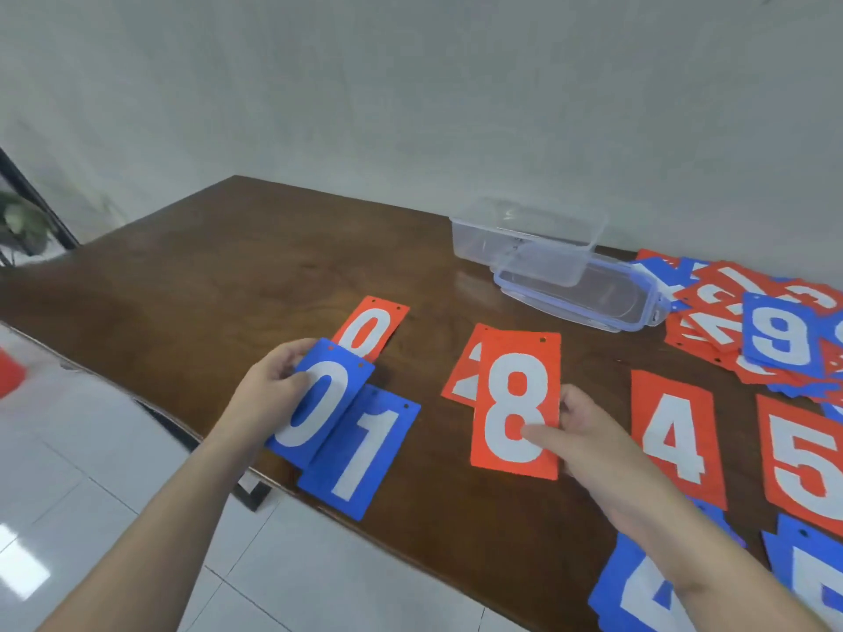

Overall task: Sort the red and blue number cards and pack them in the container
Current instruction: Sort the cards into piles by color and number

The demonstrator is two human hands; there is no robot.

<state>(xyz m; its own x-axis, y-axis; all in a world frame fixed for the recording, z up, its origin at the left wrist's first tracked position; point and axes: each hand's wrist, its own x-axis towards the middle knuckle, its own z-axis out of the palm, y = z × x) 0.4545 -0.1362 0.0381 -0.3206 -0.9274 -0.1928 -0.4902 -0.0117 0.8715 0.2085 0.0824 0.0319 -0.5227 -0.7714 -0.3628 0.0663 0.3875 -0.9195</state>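
The left hand [273,380] grips one blue 0 card [319,403], thumb curled onto its face and fingers tucked behind its left edge. Just beyond those fingers one red 0 card [372,328] lies flat on the wooden table [228,275], its lower end under the blue 0. Below and right of the thumb lies one blue 1 card [360,453], partly covered by the held card.

The right hand [588,435] pinches one red 8 card [515,403]: the thumb presses on the white digit, the other fingers curl behind the right edge. Another red card [463,376] peeks out left of the 8, its number hidden.

Right of that hand lie a red 4 card [675,440] and a red 5 card [803,458]. Near the wrist are two blue cards cut off by the frame, their numbers unreadable.

Beyond the right fingertips stand one clear container [524,234] and one clear lid [579,289] with blue trim, touching. To their right sits a mixed pile of cards [752,330], a blue 9 on top; its count cannot be told.
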